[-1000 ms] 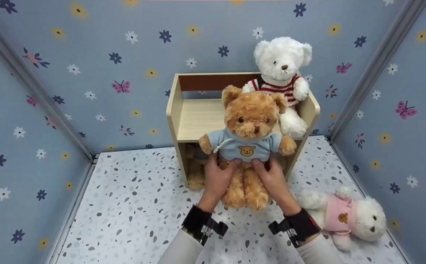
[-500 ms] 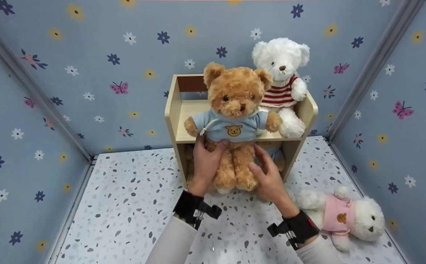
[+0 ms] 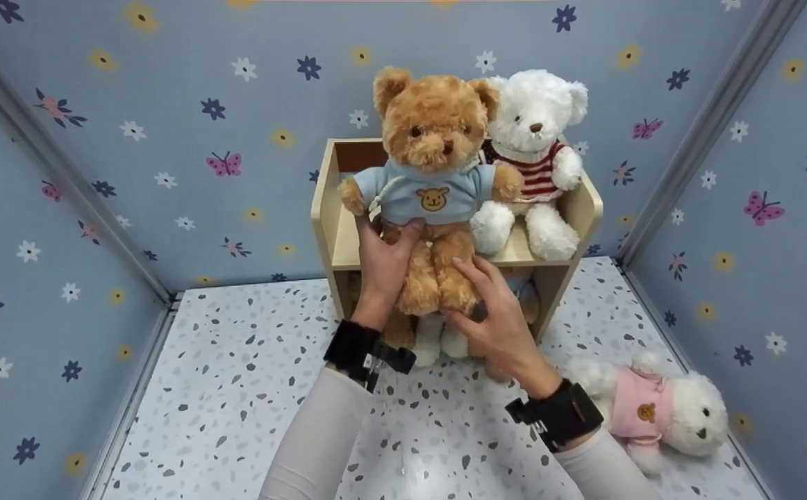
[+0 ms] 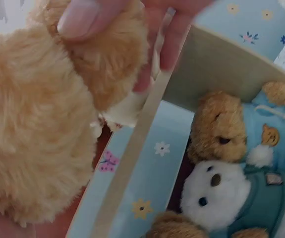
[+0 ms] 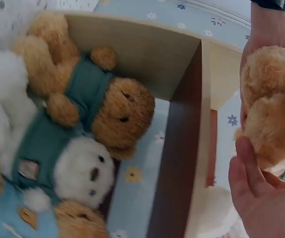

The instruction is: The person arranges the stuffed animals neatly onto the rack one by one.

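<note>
A brown teddy bear (image 3: pixel 435 125) in a light-blue hoodie is upright in front of the upper shelf, level with its edge. My left hand (image 3: pixel 383 267) grips its hip, thumb across the front, while other fingers go behind it. Lower down, my right hand (image 3: pixel 501 319) holds one foot, fingers on the leg and thumb near the sole. The furry legs (image 5: pixel 271 124) show close up in the right wrist view. To the right, a white teddy bear (image 3: pixel 535 118) in a red-striped sweater sits on the upper shelf of the wooden rack (image 3: pixel 594 208).
Packed in the lower compartment are a brown bear (image 5: pixel 125 111) in green, a white bear (image 5: pixel 83 168) in green and a brown bear (image 4: pixel 221 129) in blue. A white bear (image 3: pixel 643 413) in pink lies on the speckled floor (image 3: pixel 237 389). Flowered walls (image 3: pixel 167 139) surround the rack.
Both hands have raised the brown teddy bear and shifted it left, from in front of the rack to the upper shelf's height. My right hand has slid from its hip to its foot.
</note>
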`<state>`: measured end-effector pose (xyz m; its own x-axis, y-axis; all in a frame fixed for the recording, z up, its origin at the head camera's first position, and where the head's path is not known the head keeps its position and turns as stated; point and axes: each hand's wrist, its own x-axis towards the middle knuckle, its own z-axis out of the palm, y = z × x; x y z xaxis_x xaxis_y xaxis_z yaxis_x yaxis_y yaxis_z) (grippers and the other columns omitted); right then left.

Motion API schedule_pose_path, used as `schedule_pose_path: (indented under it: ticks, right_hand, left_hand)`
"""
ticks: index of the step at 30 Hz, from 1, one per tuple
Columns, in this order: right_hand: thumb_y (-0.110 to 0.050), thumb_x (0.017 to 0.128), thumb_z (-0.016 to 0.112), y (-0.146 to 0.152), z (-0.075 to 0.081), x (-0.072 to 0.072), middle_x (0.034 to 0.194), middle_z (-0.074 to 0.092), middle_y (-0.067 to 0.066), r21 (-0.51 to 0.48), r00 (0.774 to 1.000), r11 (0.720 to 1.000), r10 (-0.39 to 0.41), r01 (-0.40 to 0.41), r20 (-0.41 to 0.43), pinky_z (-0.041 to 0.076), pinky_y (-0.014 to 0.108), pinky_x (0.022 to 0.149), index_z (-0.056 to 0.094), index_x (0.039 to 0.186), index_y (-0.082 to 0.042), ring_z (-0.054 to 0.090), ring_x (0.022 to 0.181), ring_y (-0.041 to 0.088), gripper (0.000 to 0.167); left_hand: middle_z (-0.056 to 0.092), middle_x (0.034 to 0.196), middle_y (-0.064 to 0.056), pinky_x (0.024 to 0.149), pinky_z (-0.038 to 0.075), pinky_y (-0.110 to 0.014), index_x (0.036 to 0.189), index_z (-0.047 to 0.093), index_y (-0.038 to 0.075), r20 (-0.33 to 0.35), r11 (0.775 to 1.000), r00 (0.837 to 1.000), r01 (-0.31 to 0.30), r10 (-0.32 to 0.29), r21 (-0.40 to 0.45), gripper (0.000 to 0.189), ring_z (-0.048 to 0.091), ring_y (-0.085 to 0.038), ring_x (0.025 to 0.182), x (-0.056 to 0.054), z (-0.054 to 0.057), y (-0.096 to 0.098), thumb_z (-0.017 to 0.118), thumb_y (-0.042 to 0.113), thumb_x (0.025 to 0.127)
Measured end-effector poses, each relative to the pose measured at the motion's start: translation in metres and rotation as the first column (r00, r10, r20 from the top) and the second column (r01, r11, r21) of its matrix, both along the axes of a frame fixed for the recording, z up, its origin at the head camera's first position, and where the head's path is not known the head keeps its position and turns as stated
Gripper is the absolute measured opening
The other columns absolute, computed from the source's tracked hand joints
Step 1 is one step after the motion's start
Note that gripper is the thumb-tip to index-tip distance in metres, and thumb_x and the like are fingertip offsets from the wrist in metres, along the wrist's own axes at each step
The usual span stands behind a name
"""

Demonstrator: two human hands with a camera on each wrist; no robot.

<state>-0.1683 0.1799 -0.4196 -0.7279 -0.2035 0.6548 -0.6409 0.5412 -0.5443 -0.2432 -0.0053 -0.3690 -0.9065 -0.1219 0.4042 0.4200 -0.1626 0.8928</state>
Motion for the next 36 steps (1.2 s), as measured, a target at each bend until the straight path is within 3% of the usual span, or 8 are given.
schedule_pose_path:
  ticks: [3,6,14,18,23,27,30,36]
  right_hand:
    - [-0.019,0.085,0.086,-0.002,0.014,-0.011,0.143,0.057,0.024,0.121,0.982,0.988,-0.078,0.100,-0.172,0.052,0.060,0.094,0.056,0.145,-0.013,0.061,0.123,0.043,0.067]
    - [-0.024,0.083,0.088,-0.003,0.026,-0.023,0.133,0.066,0.020,0.195,0.942,0.959,-0.138,0.204,-0.307,0.051,0.055,0.088,0.061,0.139,-0.011,0.067,0.112,0.039,0.064]
    - [-0.021,0.082,0.089,-0.005,0.032,-0.044,0.116,0.075,0.010,0.193,0.844,0.902,-0.262,0.387,-0.468,0.046,0.055,0.086,0.070,0.127,-0.010,0.065,0.101,0.035,0.049]
    - [-0.015,0.082,0.087,-0.004,0.027,-0.055,0.110,0.077,0.008,0.169,0.802,0.866,-0.340,0.471,-0.491,0.046,0.057,0.089,0.073,0.120,-0.011,0.064,0.103,0.034,0.041]
    - [-0.018,0.080,0.088,0.000,0.020,-0.065,0.103,0.076,0.008,0.189,0.780,0.819,-0.406,0.542,-0.477,0.043,0.059,0.094,0.074,0.111,-0.011,0.062,0.105,0.034,0.035]
    - [-0.023,0.079,0.090,0.003,0.016,-0.071,0.103,0.067,0.012,0.223,0.766,0.775,-0.451,0.591,-0.458,0.041,0.059,0.098,0.070,0.104,-0.009,0.057,0.108,0.037,0.035]
    - [-0.024,0.080,0.090,0.004,0.016,-0.074,0.107,0.060,0.015,0.244,0.760,0.752,-0.475,0.613,-0.444,0.040,0.060,0.100,0.068,0.105,-0.009,0.054,0.111,0.039,0.036]
    - [-0.025,0.081,0.090,0.006,0.016,-0.079,0.122,0.057,0.019,0.280,0.788,0.754,-0.476,0.594,-0.390,0.038,0.065,0.104,0.068,0.116,-0.011,0.049,0.127,0.043,0.044]
  left_hand:
    - [0.036,0.152,-0.017,0.106,0.047,-0.039,0.160,0.015,0.010,-0.001,1.000,1.000,-0.019,0.019,0.010,0.090,0.048,-0.028,0.136,-0.011,0.010,-0.001,0.076,0.020,0.094]
    - [0.035,0.151,-0.017,0.107,0.046,-0.037,0.157,0.016,0.009,0.023,1.000,0.999,-0.025,0.025,-0.016,0.087,0.047,-0.028,0.137,-0.021,0.018,0.000,0.075,0.023,0.095]
    - [0.025,0.166,-0.015,0.121,0.028,-0.036,0.163,0.010,0.009,0.052,0.976,0.996,0.082,-0.073,-0.204,0.076,0.029,-0.023,0.152,-0.038,0.022,0.005,0.059,0.024,0.106]
    - [0.016,0.171,-0.014,0.124,0.021,-0.036,0.166,0.009,0.007,0.082,0.912,0.984,0.177,-0.158,-0.369,0.077,0.018,-0.023,0.157,-0.040,0.016,0.008,0.055,0.017,0.105]
    - [-0.003,0.173,-0.017,0.125,0.019,-0.036,0.165,0.002,0.004,0.109,0.806,0.975,0.221,-0.193,-0.548,0.094,0.006,-0.027,0.159,-0.038,-0.001,0.009,0.062,0.019,0.095]
    - [-0.006,0.172,-0.019,0.124,0.025,-0.043,0.166,0.014,0.006,0.080,0.690,0.975,0.205,-0.209,-0.694,0.089,0.011,-0.035,0.157,-0.029,-0.014,0.007,0.063,0.026,0.094]
    - [0.000,0.171,-0.024,0.121,0.031,-0.048,0.163,0.029,0.006,-0.008,0.630,0.980,0.121,-0.198,-0.767,0.077,0.021,-0.040,0.154,-0.025,-0.024,0.004,0.065,0.021,0.097]
    - [0.027,0.164,-0.030,0.109,0.045,-0.053,0.152,0.050,0.011,-0.183,0.592,0.979,-0.097,-0.087,-0.800,0.055,0.043,-0.045,0.143,-0.030,-0.030,0.003,0.067,0.006,0.100]
